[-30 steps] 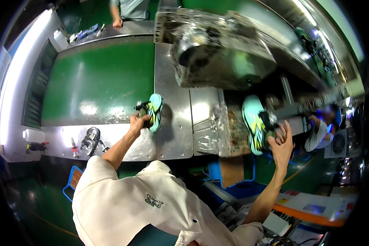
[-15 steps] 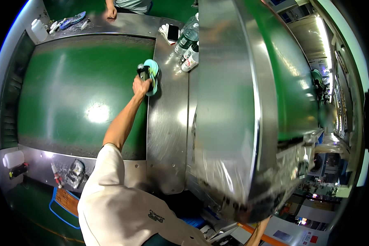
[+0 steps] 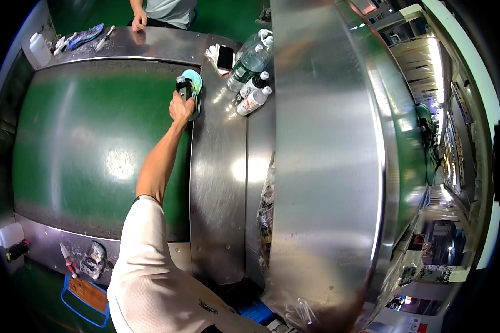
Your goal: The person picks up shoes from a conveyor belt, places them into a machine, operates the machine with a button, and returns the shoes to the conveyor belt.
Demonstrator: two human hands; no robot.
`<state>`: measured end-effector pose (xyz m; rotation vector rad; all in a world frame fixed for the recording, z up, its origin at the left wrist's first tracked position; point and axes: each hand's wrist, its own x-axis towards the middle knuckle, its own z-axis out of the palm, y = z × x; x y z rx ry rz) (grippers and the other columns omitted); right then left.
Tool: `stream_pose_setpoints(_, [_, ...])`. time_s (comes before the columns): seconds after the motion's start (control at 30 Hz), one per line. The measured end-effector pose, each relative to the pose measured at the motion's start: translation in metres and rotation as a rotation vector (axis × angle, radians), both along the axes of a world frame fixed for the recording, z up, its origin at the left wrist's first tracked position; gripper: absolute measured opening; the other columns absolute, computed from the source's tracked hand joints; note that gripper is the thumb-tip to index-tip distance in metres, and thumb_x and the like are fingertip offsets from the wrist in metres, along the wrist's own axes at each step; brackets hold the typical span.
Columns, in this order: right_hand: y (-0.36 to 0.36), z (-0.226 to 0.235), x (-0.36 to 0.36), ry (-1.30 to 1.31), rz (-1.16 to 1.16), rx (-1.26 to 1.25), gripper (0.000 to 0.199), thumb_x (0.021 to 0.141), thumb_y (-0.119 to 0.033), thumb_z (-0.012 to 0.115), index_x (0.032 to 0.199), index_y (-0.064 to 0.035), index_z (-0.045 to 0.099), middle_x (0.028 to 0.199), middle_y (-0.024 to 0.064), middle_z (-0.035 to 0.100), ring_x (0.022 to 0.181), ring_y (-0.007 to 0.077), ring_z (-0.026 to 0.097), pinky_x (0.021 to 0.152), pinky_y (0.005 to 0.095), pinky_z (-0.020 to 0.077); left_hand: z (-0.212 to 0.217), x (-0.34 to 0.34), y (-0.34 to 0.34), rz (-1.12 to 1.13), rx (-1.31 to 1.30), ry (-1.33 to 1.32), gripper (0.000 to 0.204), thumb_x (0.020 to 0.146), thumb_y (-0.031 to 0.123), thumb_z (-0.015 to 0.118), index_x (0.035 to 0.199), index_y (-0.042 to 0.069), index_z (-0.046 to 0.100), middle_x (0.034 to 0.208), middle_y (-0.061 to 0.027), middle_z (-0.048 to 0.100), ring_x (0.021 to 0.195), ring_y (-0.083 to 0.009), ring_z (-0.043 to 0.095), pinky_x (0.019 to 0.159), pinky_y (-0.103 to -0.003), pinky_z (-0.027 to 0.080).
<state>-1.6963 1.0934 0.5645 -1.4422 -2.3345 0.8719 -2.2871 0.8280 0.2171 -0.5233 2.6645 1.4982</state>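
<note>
My left hand is closed around a shoe with a light teal sole, black parts and some yellow-green. The arm reaches far out, and the shoe lies or hovers where the green conveyor belt meets the steel ledge; I cannot tell whether it touches the surface. My fingers partly cover the shoe's near end. No part of my right hand shows in the head view.
Water bottles and a small white bottle stand on the ledge near a phone. Opposite, a co-worker's hand rests by the steel edge. Nearer lie a foil-like dish and a brush-like tool. A wide steel surface stands right.
The view has shifted, so the belt, the shoe and my left hand sit further left. My right hand, low at the right before, has gone out of view. My left hand keeps the shoe.
</note>
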Motion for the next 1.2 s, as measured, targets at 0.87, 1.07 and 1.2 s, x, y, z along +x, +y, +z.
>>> stream_pose_setpoints(0.87, [-0.046,-0.033,0.052,0.319,0.148,0.48,0.064,0.064,-0.01,0.075,0.122,-0.0089,0.049,0.1,0.017,0.062,0.09,0.029,0.063,0.078,0.0331,0.0498,0.099,0.509,-0.014,-1.238,0.91,-0.814,0.042,0.087,0.021,0.06,0.119,-0.006,0.05,0.109,-0.0164,0.06,0.095,-0.0259,0.061,0.087,-0.038,0.049])
stream_pose_setpoints(1.07, [-0.133,-0.073,0.154,0.994,-0.093,0.309,0.069,0.068,-0.015,0.077,0.128,-0.0064,0.044,0.112,0.0133,0.059,0.104,0.0179,0.057,0.091,0.0308,0.0438,0.179,0.583,0.033,-1.723,1.063,-0.625,0.068,0.088,0.023,0.06,0.139,-0.001,0.023,0.129,-0.0156,0.045,0.116,-0.0254,0.047,0.099,-0.038,0.036])
stream_pose_setpoints(1.2, [-0.19,-0.084,0.241,1.143,-0.299,0.262,0.076,0.069,-0.014,0.078,0.133,-0.0032,0.038,0.123,0.0104,0.051,0.114,0.0158,0.047,0.099,0.0317,0.0365,0.214,0.659,0.063,-1.844,0.941,-0.4,0.066,0.084,0.027,0.063,0.135,0.001,0.03,0.122,-0.0112,0.047,0.106,-0.0193,0.048,0.094,-0.032,0.036])
